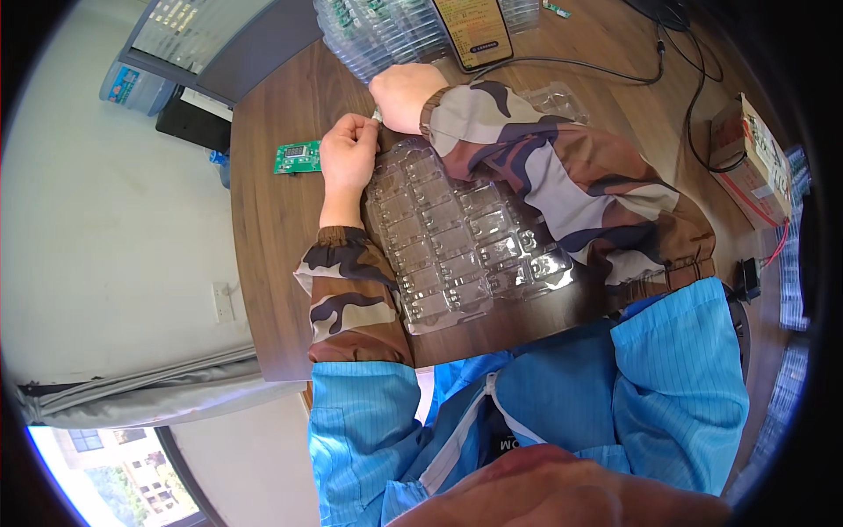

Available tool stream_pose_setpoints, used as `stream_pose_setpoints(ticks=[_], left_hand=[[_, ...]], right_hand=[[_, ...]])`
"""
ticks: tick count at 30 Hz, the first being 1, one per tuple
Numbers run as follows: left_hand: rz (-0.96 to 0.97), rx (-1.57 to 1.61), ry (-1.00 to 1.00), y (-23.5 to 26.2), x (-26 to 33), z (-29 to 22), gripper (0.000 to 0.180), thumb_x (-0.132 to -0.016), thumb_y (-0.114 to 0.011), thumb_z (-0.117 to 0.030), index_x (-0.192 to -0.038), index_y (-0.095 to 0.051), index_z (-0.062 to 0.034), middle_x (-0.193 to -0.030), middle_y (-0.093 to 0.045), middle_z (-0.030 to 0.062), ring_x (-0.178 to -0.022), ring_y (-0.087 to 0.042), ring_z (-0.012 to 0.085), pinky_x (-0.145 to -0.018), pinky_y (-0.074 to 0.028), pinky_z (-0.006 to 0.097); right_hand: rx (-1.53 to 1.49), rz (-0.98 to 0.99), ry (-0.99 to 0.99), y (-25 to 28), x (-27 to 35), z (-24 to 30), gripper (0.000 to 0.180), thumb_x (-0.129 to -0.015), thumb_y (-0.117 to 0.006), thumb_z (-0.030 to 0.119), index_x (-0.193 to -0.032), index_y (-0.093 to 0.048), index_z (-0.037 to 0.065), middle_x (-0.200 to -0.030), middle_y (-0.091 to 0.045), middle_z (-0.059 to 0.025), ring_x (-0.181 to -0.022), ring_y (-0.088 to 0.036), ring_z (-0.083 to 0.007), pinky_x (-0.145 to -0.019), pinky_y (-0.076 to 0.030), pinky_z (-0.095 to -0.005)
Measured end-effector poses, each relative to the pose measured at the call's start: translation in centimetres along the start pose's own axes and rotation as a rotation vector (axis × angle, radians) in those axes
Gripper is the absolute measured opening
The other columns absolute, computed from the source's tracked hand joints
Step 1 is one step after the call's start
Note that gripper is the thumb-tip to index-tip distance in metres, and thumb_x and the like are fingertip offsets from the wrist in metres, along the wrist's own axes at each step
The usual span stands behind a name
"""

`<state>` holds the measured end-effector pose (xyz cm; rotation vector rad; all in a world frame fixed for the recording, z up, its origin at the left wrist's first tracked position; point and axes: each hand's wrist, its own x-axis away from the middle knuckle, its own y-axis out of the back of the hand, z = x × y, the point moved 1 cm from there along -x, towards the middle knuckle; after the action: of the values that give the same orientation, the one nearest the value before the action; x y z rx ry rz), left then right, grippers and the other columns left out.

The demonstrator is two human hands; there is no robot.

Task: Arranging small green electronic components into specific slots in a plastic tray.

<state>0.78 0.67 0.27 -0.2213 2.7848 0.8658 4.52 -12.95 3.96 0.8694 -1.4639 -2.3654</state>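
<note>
My left hand (pixel 348 156) is closed, thumb and fingertips pinched together just beyond the far left corner of a clear plastic tray (pixel 421 206). Close beside it, my right hand (pixel 408 95) is curled, its fingers mostly hidden by the back of the hand. Something small and whitish shows between the two hands, too covered to name. To the left of my left hand lies a green circuit board (pixel 297 157) with a small digit display, flat on the table. The tray's moulded compartments, spread below my wrists, look see-through; my right sleeve covers part of it.
Stacked clear trays (pixel 378 39) holding green boards stand at the back, with a phone (pixel 474 35) propped upright beside them. A black cable (pixel 580 60) crosses the brown table (pixel 277 224). A box (pixel 748 162) with red wires sits at the right edge.
</note>
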Motion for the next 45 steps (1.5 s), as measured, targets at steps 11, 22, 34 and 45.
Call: stream_pose_setpoints(ticks=[11,22,34,45], left_hand=[[-0.017,0.016,0.010,0.3,0.1,0.2,0.015,-0.075,-0.057,-0.017,-0.071,-0.057,-0.0026,-0.052,-0.053,-0.0005,-0.049,-0.047,0.0053,-0.048,-0.037,0.021],[0.010,0.039,0.014,0.2,-0.4,0.2,0.015,-0.075,-0.057,-0.018,-0.073,-0.057,-0.0031,-0.054,-0.054,-0.0006,-0.050,-0.047,0.0049,-0.049,-0.037,0.021],[0.013,0.001,-0.019,0.3,-0.6,0.8,0.015,-0.074,-0.058,-0.019,-0.074,-0.058,-0.0041,-0.056,-0.056,0.0005,-0.053,-0.050,0.0063,-0.052,-0.039,0.021],[0.014,-0.087,-0.002,0.3,-0.7,0.3,0.020,-0.073,-0.056,-0.025,-0.077,-0.060,-0.0053,-0.059,-0.058,0.0003,-0.057,-0.052,0.0077,-0.055,-0.039,0.022]], right_hand=[[-0.029,0.224,-0.170,0.5,0.0,-4.2,0.017,-0.069,-0.057,0.020,-0.079,-0.063,0.007,-0.080,-0.060,-0.0128,-0.075,-0.058,-0.0291,-0.067,-0.046,-0.0363],[0.366,0.166,0.035,9.8,8.9,-4.5,0.007,-0.072,-0.054,0.016,-0.071,-0.056,0.009,-0.066,-0.056,-0.0094,-0.067,-0.056,-0.0266,-0.056,-0.045,-0.0378],[0.098,0.091,0.147,11.1,19.5,-7.8,0.010,-0.072,-0.054,0.008,-0.080,-0.057,0.002,-0.085,-0.054,-0.0065,-0.080,-0.052,-0.0260,-0.070,-0.044,-0.0334],[0.198,0.242,0.203,12.7,19.2,-6.5,0.009,-0.069,-0.059,0.008,-0.076,-0.059,0.004,-0.085,-0.053,-0.0055,-0.079,-0.052,-0.0248,-0.070,-0.043,-0.0336]])
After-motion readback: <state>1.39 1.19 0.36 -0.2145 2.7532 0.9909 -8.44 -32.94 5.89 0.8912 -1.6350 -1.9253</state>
